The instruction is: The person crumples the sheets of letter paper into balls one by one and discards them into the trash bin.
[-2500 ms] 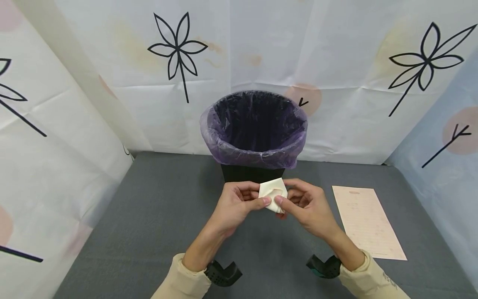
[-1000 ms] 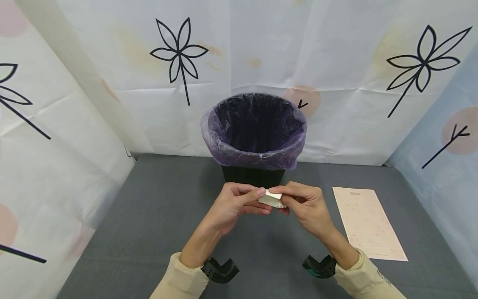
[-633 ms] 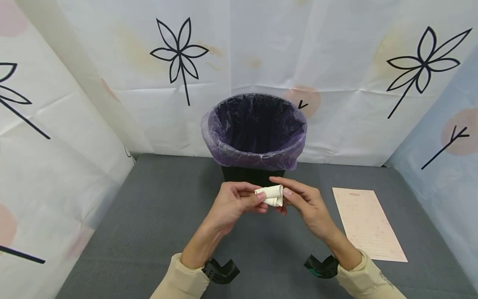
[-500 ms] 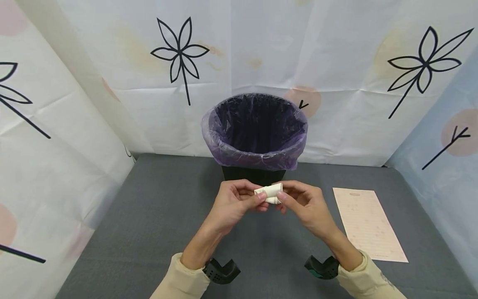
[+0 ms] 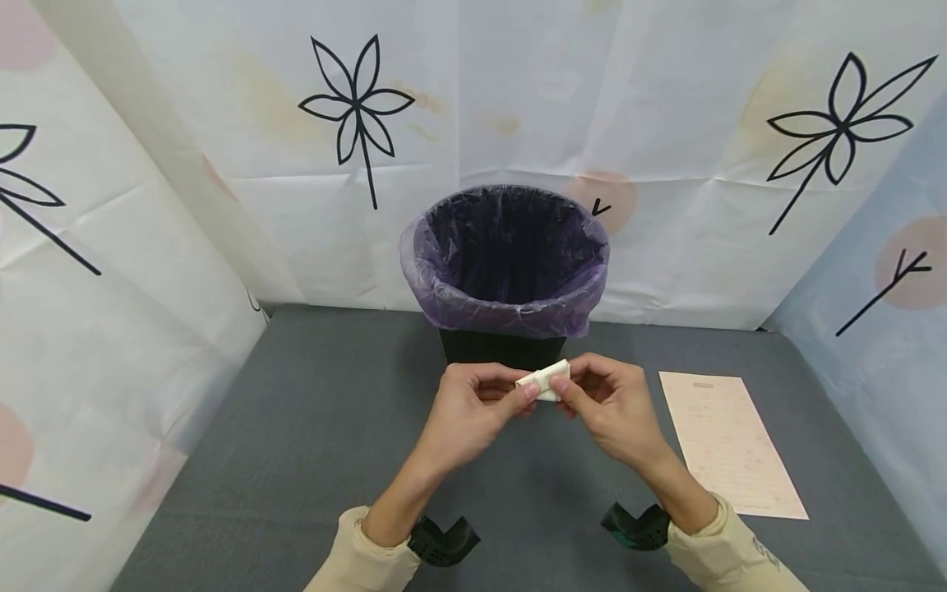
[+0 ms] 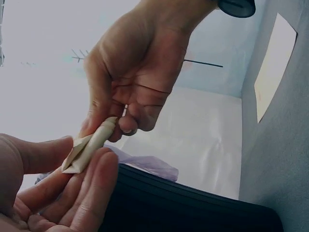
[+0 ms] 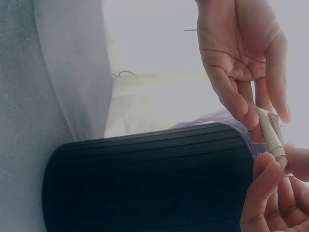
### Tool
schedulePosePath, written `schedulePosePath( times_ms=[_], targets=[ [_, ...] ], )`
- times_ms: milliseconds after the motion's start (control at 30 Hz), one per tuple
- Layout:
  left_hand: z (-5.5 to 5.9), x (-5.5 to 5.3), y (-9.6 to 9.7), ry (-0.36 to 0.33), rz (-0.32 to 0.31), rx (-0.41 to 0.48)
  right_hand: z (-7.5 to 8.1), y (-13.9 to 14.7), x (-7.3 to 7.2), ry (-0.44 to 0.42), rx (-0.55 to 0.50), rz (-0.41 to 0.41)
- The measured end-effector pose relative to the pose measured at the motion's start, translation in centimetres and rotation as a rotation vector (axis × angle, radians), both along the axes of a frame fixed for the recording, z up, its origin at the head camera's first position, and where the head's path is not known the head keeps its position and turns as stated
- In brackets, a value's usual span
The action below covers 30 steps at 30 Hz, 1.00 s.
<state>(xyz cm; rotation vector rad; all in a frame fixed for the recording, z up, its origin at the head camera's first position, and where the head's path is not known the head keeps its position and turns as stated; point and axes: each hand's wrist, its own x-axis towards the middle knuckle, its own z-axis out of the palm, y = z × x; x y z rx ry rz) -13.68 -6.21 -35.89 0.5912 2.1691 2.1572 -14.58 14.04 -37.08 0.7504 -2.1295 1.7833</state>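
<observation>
Evenly, a folded cream paper [image 5: 546,381] is pinched by left hand [image 5: 468,413] and right hand [image 5: 617,407], near the purple-lined wastebasket [image 5: 496,347], well inside the grey table [image 5: 296,427]'s side edges.

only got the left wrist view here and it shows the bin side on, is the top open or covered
Observer: Open; the head view looks down into the black trash bin, whose mouth has no cover.
Operator: are the hands over that opening or off it
Observer: Off it; in the head view the left hand and right hand hold the rolled paper in front of the bin.
Operator: and is the sheet on the table blank, can't tell here
Observer: No; in the head view the peach paper sheet carries faint lines and a small oval mark.
</observation>
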Motion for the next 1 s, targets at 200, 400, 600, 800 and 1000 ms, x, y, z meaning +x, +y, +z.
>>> schedulePosePath(
  times_ms=[200,400,600,800,1000],
  targets=[
    [0.1,0.0,0.1,0.029,0.022,-0.004,0.2,0.2,0.2,-0.012,0.032,0.013],
    [0.2,0.1,0.4,0.055,0.053,-0.007,0.3,0.2,0.2,-0.008,0.021,0.044],
    [0.3,0.4,0.9,0.073,0.089,-0.046,0.4,0.0,0.1,0.043,-0.001,0.025],
    [0.4,0.6,1.2,0.061,0.138,-0.117,-0.2,-0.3,-0.2,0.217,0.073,-0.011],
    [0.6,0.6,1.3,0.015,0.146,-0.120,-0.6,-0.6,-0.6,0.541,0.183,-0.123]
  ],
)
